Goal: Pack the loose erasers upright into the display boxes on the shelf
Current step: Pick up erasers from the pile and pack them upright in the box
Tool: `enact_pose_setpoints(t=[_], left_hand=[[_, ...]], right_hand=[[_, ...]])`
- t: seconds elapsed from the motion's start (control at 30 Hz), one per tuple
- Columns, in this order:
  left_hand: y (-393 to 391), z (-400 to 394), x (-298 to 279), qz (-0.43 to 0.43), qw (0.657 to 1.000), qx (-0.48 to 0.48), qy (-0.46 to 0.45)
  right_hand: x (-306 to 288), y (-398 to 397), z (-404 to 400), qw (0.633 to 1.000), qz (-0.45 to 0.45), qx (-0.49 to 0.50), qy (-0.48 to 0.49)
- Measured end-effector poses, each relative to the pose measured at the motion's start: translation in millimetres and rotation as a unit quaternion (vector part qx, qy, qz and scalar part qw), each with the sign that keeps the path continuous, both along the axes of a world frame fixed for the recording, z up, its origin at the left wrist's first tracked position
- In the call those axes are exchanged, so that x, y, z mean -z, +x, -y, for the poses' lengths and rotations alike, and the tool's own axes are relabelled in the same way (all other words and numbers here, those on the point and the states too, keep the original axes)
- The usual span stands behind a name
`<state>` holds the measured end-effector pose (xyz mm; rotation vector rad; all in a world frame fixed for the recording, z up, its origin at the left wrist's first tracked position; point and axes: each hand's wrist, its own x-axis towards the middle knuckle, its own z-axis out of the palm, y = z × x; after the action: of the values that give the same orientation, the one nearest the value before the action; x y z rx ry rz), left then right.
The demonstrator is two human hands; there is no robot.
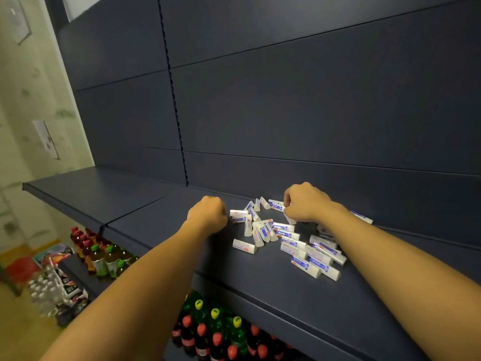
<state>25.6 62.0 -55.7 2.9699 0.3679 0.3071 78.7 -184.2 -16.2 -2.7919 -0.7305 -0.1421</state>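
Observation:
Several loose erasers (263, 231), white with blue and red printed sleeves, lie scattered flat on the dark blue shelf (156, 217). My left hand (208, 214) is curled into a fist at the left edge of the pile, knuckles up, with nothing visible in it. At the back of the pile my right hand (307, 204) has its fingers curled down and pinches an eraser (276, 205) against the shelf. Another eraser (290, 220) pokes out from under its palm. More erasers (316, 256) lie in front of my right forearm. No display box is in view.
The shelf's dark back panel (286, 113) rises right behind the pile. Bare shelf board stretches to the left. Below the shelf stand bottles with red and yellow caps (216, 332), and more bottles (104, 256) sit on a lower shelf at the left.

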Motion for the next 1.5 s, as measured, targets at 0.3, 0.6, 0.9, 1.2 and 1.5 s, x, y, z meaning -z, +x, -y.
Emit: enact_pose_setpoints(t=[0.3, 0.6, 0.9, 1.2, 1.5], left_hand=[[59.8, -24.4, -2.2, -0.034, 0.994, 0.100, -0.003], [83.4, -47.1, 8.9, -0.073, 0.975, 0.207, -0.030], [86.2, -88.9, 0.8, -0.030, 0.975, 0.202, -0.084], [84.6, -121.2, -14.7, 0.003, 0.975, 0.186, -0.126], [86.6, -108.1, -24.1, 0.040, 0.964, 0.206, -0.162]], right_hand=[[-2.5, 30.2, -35.4, 1.000, -0.017, 0.006, 0.025], [8.5, 40.1, -67.0, 0.996, -0.059, 0.067, 0.025], [22.6, 43.8, -107.4, 0.990, -0.091, 0.107, 0.009], [25.6, 37.3, -126.6, 0.983, -0.072, 0.155, -0.071], [7.5, 29.2, -112.8, 0.965, 0.028, 0.243, 0.099]])
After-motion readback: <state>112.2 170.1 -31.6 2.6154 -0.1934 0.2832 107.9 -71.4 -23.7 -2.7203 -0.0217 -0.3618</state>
